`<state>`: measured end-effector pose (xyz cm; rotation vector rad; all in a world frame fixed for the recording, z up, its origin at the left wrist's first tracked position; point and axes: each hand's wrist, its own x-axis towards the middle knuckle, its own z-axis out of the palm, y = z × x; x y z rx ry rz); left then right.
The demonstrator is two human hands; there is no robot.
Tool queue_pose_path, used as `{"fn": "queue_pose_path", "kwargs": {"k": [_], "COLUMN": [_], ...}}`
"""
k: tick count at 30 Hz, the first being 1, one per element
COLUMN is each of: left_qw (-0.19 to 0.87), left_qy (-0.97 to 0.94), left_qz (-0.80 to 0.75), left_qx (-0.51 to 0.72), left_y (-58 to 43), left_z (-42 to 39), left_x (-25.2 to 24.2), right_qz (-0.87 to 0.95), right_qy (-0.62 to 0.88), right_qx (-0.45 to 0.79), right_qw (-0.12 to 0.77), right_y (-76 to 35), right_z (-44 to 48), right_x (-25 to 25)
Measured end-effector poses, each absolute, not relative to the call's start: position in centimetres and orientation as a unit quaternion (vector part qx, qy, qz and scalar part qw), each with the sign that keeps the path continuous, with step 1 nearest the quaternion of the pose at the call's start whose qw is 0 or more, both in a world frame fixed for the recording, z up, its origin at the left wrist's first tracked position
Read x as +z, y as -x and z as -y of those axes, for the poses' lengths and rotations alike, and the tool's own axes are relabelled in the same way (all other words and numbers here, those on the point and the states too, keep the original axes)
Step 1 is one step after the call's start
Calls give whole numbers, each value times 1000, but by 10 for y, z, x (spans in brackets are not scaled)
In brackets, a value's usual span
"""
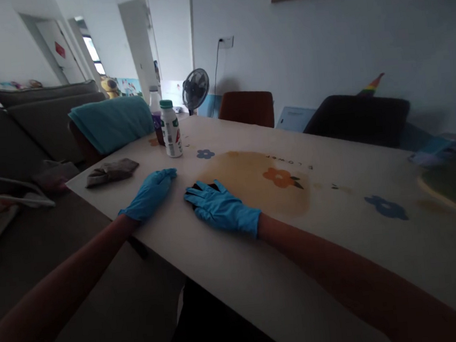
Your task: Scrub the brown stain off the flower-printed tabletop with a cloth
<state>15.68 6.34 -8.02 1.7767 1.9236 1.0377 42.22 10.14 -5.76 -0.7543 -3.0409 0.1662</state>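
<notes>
My left hand (151, 193), in a blue glove, rests on the pale tabletop (147, 254) near its left end. Its fingers are stretched out with nothing under them that I can see. To its right, my right hand (221, 209), also gloved in blue, is pressed over a small black pad (213, 187). Dark bits of the pad show between and beside the fingers; the palm hides most of it, so I cannot tell its exact kind. A crumpled grey-brown cloth (112, 171) lies left of my left hand.
Beyond my hands stand a white bottle with a green cap (171, 130) and a bottle of purple liquid (155, 116). Chairs surround the table, one draped with a teal towel (112, 123). A fan (196, 88) stands behind. A round green item (455, 186) sits at the right.
</notes>
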Motion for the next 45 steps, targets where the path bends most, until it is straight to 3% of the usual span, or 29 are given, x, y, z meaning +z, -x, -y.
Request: {"fn": "queue_pose_path", "kwargs": {"k": [4, 15, 37, 45], "left_qw": [177, 177, 158, 147], "left_qy": [-634, -654, -633, -642], "left_qz": [-659, -643, -694, -687], "left_qx": [363, 357, 305, 306], "left_y": [-156, -148, -165, -165], "left_z": [-62, -68, -58, -54], "left_x": [-78, -84, -72, -71], "right_qz": [963, 956, 924, 905], "right_qy": [259, 270, 369, 411], "right_qx": [74, 106, 95, 106], "right_qw": [-15, 49, 33, 17], "right_y": [-382, -350, -669, -691], "right_z": [-127, -163, -105, -107], "right_x": [-52, -61, -96, -96]}}
